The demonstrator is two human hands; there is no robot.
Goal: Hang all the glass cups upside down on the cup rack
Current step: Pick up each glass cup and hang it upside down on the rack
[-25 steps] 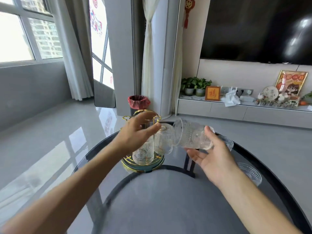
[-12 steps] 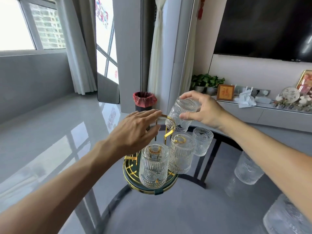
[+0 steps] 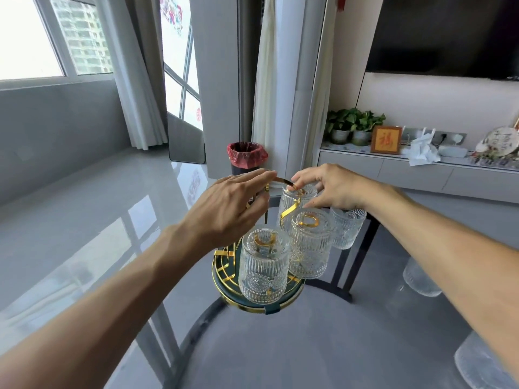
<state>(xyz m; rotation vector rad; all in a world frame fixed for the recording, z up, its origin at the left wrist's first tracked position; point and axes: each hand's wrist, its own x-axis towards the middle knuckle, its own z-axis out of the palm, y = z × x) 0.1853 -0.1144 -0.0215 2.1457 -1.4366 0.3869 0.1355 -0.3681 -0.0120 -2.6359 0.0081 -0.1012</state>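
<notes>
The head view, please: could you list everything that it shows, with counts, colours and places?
Cup rack: one, gold wire on a dark green base, on the glass table.
Cups on the rack: three, clear ribbed glass, upside down: front, middle, rear.
Loose cups: three, clear, on the table: one behind the rack, two at right.
Bin: one, dark with red liner, on the floor.
Potted plants: two, green, on the white cabinet.
Framed picture: one, orange.
Screen: one, black, on the wall.
Left hand: on the rack's handle.
Right hand: fingers on the rear cup.
</notes>
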